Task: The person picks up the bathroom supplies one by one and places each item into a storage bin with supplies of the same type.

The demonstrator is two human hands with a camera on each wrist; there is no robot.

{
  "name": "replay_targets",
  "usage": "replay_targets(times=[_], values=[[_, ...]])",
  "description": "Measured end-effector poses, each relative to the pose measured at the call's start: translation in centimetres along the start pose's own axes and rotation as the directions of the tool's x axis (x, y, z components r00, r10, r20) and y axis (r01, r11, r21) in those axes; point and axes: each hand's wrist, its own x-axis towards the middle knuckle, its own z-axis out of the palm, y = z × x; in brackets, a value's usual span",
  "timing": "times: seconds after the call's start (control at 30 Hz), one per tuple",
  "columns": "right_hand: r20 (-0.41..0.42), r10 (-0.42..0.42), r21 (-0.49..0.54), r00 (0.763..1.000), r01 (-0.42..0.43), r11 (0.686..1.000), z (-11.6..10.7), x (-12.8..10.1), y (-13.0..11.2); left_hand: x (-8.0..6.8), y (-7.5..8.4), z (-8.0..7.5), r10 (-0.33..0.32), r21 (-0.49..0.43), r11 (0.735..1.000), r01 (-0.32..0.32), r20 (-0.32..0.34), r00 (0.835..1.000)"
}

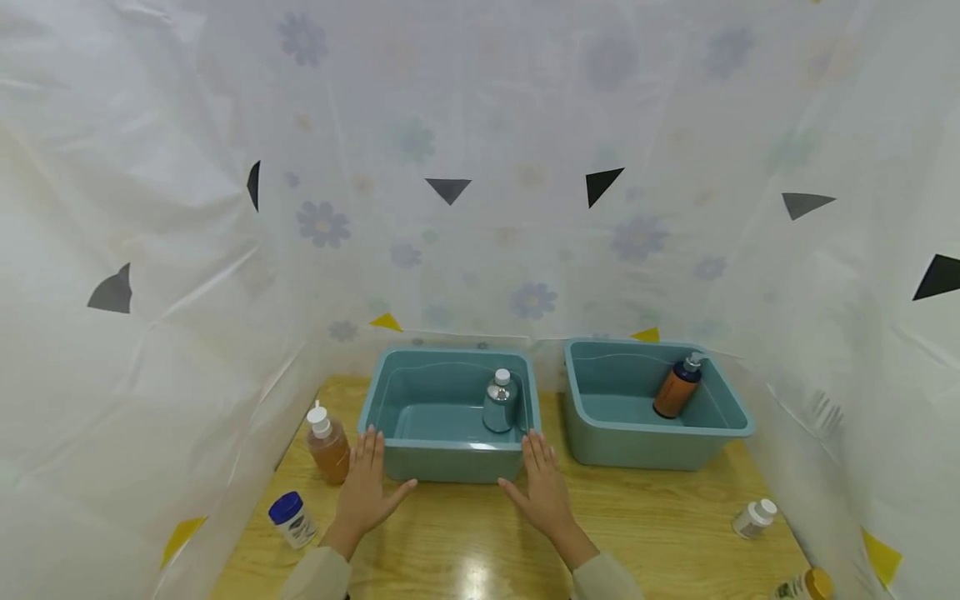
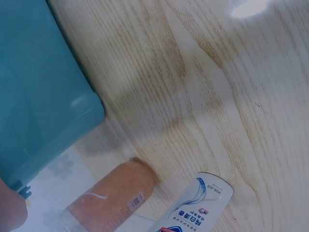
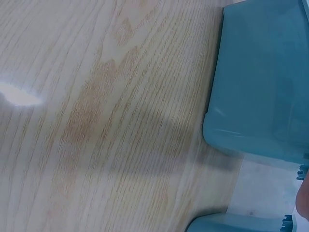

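Note:
Both hands are at the near corners of a blue-green plastic bin [image 1: 457, 467] in the head view. My left hand [image 1: 363, 493] has its straight fingers at the bin's left front corner, thumb spread inward. At the right front corner, my right hand [image 1: 547, 497] mirrors it, fingertips right at the rim. A clear bottle with a white cap [image 1: 499, 410] stands inside, toward the right. Just left of the left hand are an amber pump bottle [image 1: 332, 457] and a white bottle with a blue cap [image 1: 295, 523]. Each wrist view shows little more than a fingertip beside the bin.
A second blue-green bin [image 1: 637, 450] stands to the right, holding an orange-brown pump bottle [image 1: 678, 390]. On the wooden table's [image 1: 465, 533] right side are a small white bottle [image 1: 753, 520] and an orange-capped bottle [image 1: 813, 585]. A flower-patterned plastic sheet [image 1: 480, 258] hangs behind and at the sides.

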Motion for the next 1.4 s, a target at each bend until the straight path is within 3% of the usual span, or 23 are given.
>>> replay_targets(times=[0.2, 0.33, 0.63, 0.97, 1.4], values=[[-0.027, 0.01, 0.018, 1.0, -0.009, 1.0, 0.0, -0.5, -0.1, -0.3, 0.3, 0.2, -0.01, -0.037, 0.999, 0.009, -0.021, 1.0], [-0.04, 0.007, 0.02, 0.999, -0.006, 1.0, 0.0, -0.7, -0.2, -0.5, 0.3, 0.3, -0.022, -0.004, 1.0, 0.022, -0.019, 1.0], [-0.062, -0.004, 0.022, 0.998, 0.005, 1.0, -0.1, -1.1, -0.4, -1.1, 0.4, 0.5, 0.015, 0.001, 1.0, -0.015, -0.095, 0.995], [-0.052, 0.004, 0.035, 0.999, -0.002, 0.999, -0.4, -1.5, -0.6, -1.5, 0.8, 0.1, -0.013, -0.003, 1.0, 0.012, -0.041, 0.999], [-0.073, -0.002, 0.026, 0.997, 0.004, 1.0, -0.5, -2.2, -0.9, -2.2, 0.7, 0.4, -0.002, -0.017, 1.0, 0.001, -0.072, 0.997]])
